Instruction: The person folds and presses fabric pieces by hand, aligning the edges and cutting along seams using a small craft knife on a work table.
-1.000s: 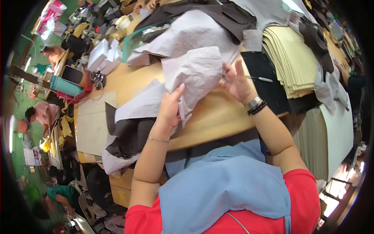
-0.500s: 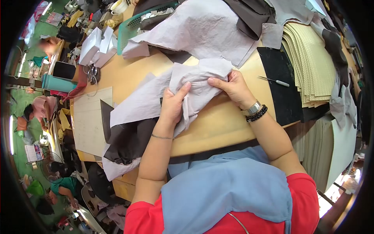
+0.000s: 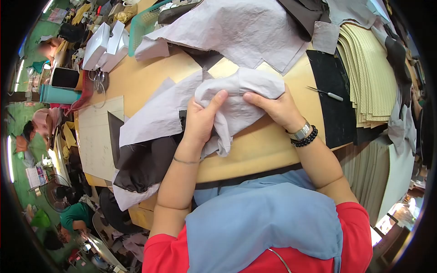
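Both hands hold one piece of pale lilac-grey fabric (image 3: 243, 111) above the wooden table, its upper edge folded over between them. My left hand (image 3: 205, 116) grips its left side, thumb on top and fingers underneath. On its right side my right hand (image 3: 276, 107) is closed the same way, thumb pressing the cloth. More pale fabric (image 3: 154, 111) lies left of the hands, with dark brown material (image 3: 152, 161) below it hanging over the table's edge. Beyond the hands lies a large pale sheet (image 3: 232, 29).
To the right, a thin pointed tool with a light handle (image 3: 334, 96) lies on a black sheet (image 3: 328, 73), beside stacked yellow sheets (image 3: 368, 77). A green basket (image 3: 139, 29), white boxes (image 3: 96, 45) and a marked board (image 3: 98, 136) are left. Other people work at far left.
My right hand was open beside the fabric and has closed on its right side. The fabric has come lower, its upper edge now folded over. The camera view has shifted a little.
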A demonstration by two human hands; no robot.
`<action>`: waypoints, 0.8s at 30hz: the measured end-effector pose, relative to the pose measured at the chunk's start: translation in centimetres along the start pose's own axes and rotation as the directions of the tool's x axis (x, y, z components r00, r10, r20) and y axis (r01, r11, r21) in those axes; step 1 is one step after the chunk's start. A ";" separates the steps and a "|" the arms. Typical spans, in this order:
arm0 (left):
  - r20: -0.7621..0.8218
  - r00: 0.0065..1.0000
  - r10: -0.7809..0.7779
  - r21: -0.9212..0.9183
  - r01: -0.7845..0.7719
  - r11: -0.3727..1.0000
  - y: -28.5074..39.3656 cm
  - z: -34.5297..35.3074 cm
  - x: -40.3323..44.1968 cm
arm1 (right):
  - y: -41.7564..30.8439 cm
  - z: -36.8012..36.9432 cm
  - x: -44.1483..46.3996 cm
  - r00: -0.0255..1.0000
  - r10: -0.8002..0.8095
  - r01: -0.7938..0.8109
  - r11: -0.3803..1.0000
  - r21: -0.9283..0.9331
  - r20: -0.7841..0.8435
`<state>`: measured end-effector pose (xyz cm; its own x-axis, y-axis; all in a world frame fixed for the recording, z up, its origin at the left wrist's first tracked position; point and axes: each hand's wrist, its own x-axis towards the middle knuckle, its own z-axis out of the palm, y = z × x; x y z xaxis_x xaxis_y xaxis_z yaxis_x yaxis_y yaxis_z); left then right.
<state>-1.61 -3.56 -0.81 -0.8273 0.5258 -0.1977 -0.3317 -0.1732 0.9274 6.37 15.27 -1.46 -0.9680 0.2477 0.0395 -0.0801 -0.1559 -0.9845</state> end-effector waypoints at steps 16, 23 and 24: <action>0.031 0.998 0.061 0.013 -0.061 0.998 -0.7 0.8 -0.4 | -0.6 0.5 -0.3 0.998 0.053 -0.051 0.995 0.091 -0.016; 0.020 0.999 0.036 -0.023 -0.036 0.999 -0.5 0.8 -0.6 | -0.3 0.3 -0.6 0.998 0.064 -0.063 0.990 0.123 -0.004; 0.020 0.999 0.035 -0.022 -0.035 0.999 -0.4 0.8 -0.6 | -0.4 0.3 -0.6 0.998 0.058 -0.058 0.992 0.112 0.009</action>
<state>-0.56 -3.14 -0.82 -0.8290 0.5363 -0.1585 -0.3125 -0.2093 0.9266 6.88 14.95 -1.04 -0.9731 0.2298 -0.0157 -0.0497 -0.2761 -0.9598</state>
